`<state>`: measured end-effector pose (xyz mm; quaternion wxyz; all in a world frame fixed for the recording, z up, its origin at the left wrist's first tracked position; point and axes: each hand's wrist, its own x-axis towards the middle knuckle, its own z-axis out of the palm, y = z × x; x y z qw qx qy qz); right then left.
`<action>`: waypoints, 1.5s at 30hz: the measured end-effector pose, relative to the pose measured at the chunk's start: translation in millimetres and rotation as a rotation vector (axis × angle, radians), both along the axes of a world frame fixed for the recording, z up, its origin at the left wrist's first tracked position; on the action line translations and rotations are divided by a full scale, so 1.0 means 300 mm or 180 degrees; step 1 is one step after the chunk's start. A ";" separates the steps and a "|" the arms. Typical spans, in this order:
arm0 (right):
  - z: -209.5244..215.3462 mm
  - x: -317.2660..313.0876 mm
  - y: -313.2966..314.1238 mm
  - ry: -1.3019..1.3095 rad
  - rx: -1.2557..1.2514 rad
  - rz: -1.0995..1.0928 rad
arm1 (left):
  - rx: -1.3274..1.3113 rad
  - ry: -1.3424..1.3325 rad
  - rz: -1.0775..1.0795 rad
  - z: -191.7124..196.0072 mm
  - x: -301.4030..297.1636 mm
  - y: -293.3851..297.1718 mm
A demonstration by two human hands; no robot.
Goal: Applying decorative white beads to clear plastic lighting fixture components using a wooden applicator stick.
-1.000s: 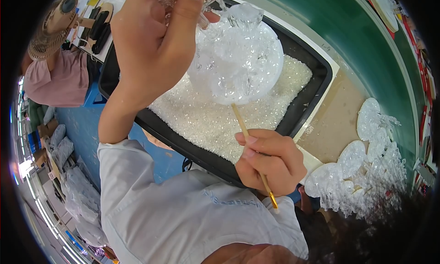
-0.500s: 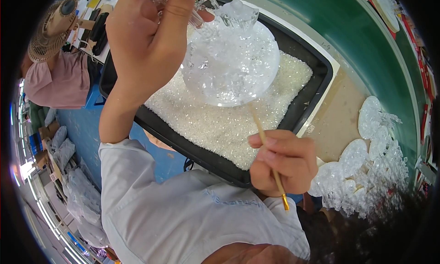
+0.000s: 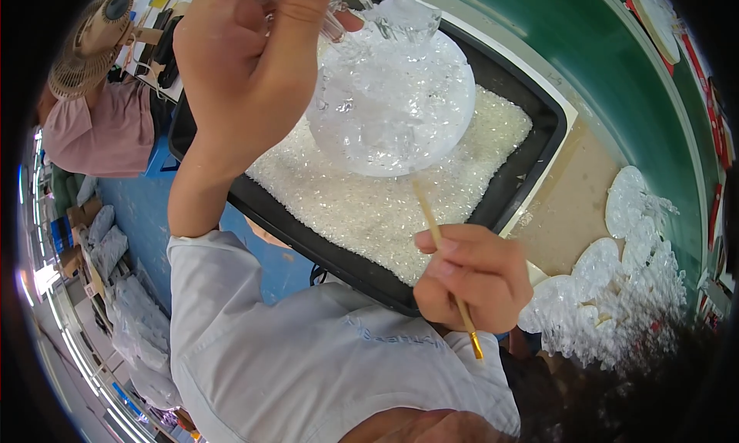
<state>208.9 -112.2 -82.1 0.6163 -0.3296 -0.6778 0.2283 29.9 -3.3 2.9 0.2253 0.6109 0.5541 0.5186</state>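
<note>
Mid-brushing: L hand point(image 3: 246, 81) clamped on clear crystal-coated ornament point(image 3: 392, 104) above black tray point(image 3: 523, 173), R hand point(image 3: 473, 277) pinched thin brush point(image 3: 446, 270); next needs gentle strokes

Surface point(image 3: 573, 204): tan, set against a green edge | black tray point(image 3: 531, 162) filled with white crystal granules is rested on it | glittery white fan-shaped pieces point(image 3: 616, 274) are laid in a pile at right
</note>
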 end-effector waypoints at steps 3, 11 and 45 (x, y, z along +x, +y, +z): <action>-0.012 -0.001 0.003 -0.0112 0.0163 0.0082 | 0.0506 0.0404 -0.0525 -0.035 -0.067 0.039; -0.005 -0.010 0.006 -0.0042 0.0235 0.0113 | 0.0234 0.0266 -0.0226 -0.025 -0.036 0.006; -0.010 -0.023 0.009 -0.0101 -0.0009 -0.0405 | 0.0621 0.0537 -0.0390 -0.035 -0.062 0.023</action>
